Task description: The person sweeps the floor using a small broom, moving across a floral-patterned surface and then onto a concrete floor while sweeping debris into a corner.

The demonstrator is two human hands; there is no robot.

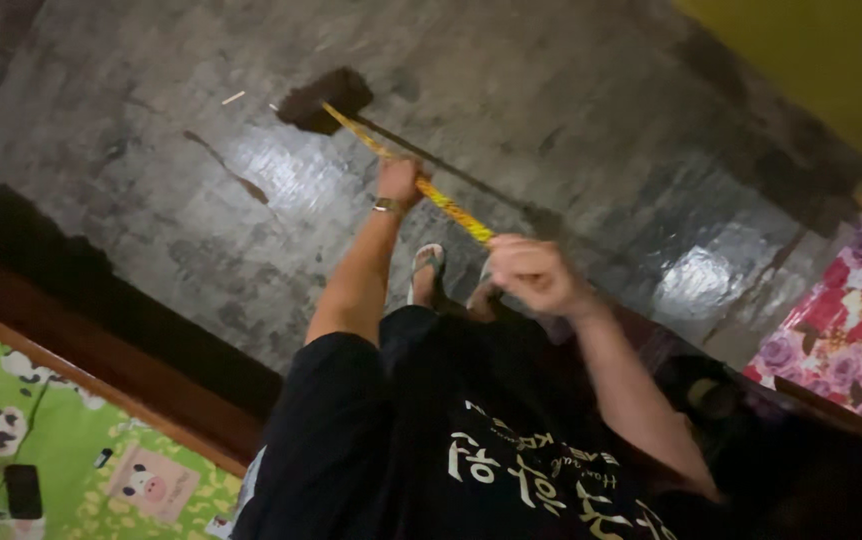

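I hold a broom with a yellow patterned handle [443,200] in both hands. My left hand [398,180] grips the handle lower down, closer to the dark brush head [323,98], and wears a wristband. My right hand [536,272] is closed around the handle's upper end. The brush head rests on the dark, glossy floor [201,150] ahead of me. My feet in light sandals [429,266] show between my arms, above my black shirt with pale lettering.
A small pale scrap [233,97] lies on the floor left of the brush. A wooden bed edge [101,380] with a green cow-print sheet [51,450] is at lower left. A floral pink cloth [851,330] is at right, a yellow wall [821,60] behind.
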